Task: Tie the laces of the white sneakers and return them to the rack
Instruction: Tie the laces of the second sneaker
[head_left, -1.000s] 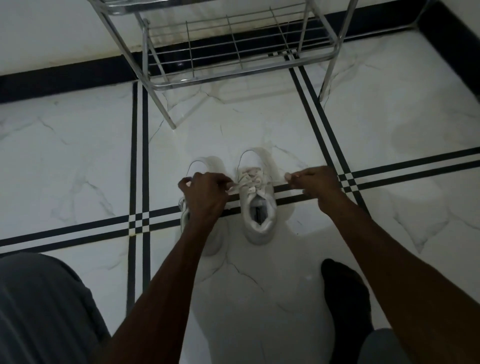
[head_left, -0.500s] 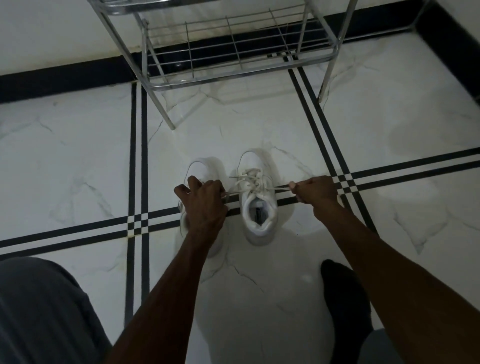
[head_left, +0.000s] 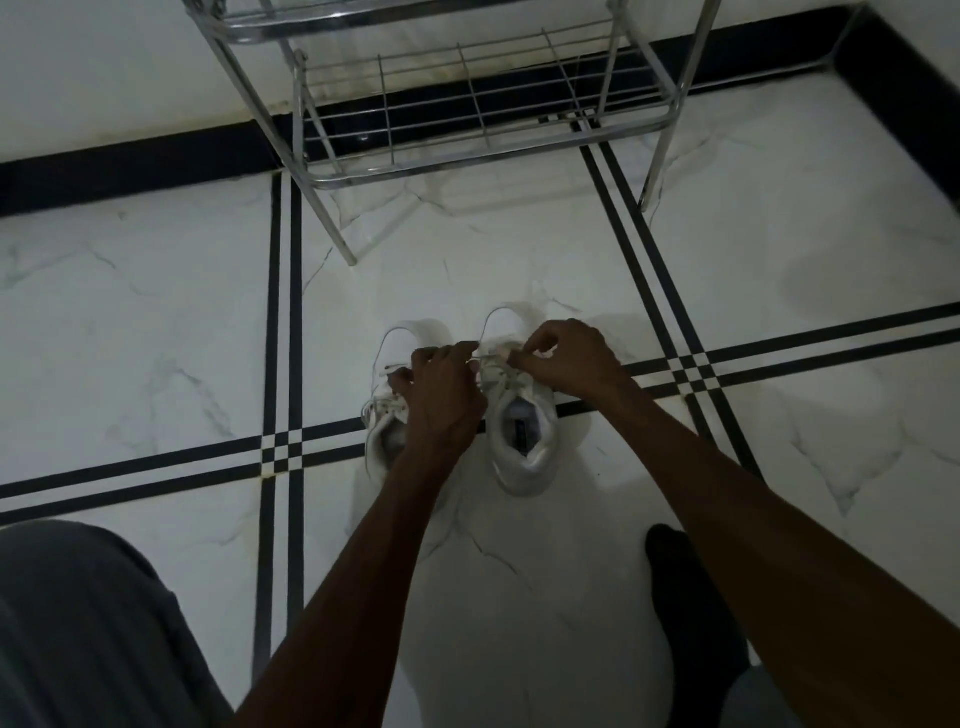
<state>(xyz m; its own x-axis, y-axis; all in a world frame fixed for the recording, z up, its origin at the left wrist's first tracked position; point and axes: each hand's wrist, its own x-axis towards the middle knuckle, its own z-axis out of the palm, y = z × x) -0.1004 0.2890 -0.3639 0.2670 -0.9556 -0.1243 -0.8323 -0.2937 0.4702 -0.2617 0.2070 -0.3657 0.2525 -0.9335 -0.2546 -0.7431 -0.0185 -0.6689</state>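
Risk noted first: the knot on the right-hand sneaker (head_left: 521, 415) was judged unfinished, and the lace (head_left: 485, 358) could slip from either pinch if tension were let off unevenly, which would leave the knot slack or undone. A loop was judged hard to form cleanly, since the light was dim and white lace on white upper gave little contrast. The left-hand sneaker (head_left: 395, 395) was partly covered by the left hand (head_left: 441, 395); a forearm brushing it was judged liable to push it out of line. Its laces appeared loose, though this could not be settled. A dark-socked foot (head_left: 685, 613) was recorded near the heels of the pair, a possible snag on standing up.

Fingers: the left hand was curled narrow, fingertips closed on the lace over the tongue of the right-hand sneaker. The right hand (head_left: 566, 361) was likewise pinched on the lace, thumb against forefinger. The two hands were nearly touching.

Position: both sneakers stood side by side on the marble floor (head_left: 156, 322), toes toward the wire rack (head_left: 467, 130), across a dark inlaid stripe, well apart from the rack's lowest shelf, which was seen bare.

Appearance: white, low-cut, soft padded collar, dark insole label visible inside the right-hand sneaker.
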